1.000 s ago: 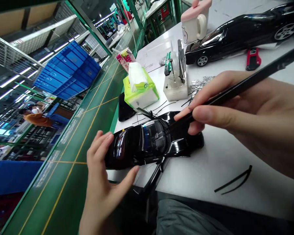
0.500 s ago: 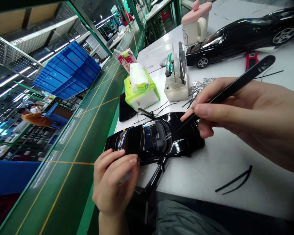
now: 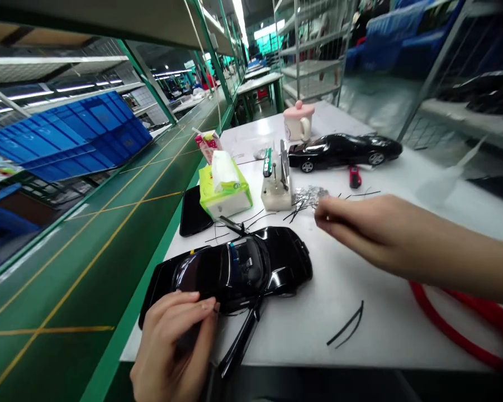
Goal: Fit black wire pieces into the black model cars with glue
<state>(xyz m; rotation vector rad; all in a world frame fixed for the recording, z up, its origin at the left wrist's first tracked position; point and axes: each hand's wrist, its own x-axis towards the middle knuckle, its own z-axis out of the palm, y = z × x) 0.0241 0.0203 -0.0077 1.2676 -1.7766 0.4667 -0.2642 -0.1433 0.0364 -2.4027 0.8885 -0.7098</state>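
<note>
A glossy black model car (image 3: 201,268) rests on the white table with its doors swung out. My left hand (image 3: 171,340) is at its near side, thumb and fingertips pinched together beside the opened near door (image 3: 243,335). What the pinch holds, if anything, is too small to make out. Over the table to the right of the car, my right hand (image 3: 360,229) has its fingers closed, blurred, by a pile of silver scraps (image 3: 310,195). Its fingertips hide whatever is in them, and no tweezers show. Thin black strips (image 3: 347,326) lie nearer the table's front edge.
Behind the car stand a green tissue pack (image 3: 226,192), a dark phone (image 3: 195,209) and a tool holder (image 3: 276,192). Farther back are a second black model car (image 3: 343,151) and a lidded mug (image 3: 299,123). A green conveyor (image 3: 88,251) runs left; a red loop (image 3: 440,329) lies right.
My view has swung right. My right hand has moved off the car toward the silver scraps, and the black tweezers it held no longer show. My left hand stays at the car's side.
</note>
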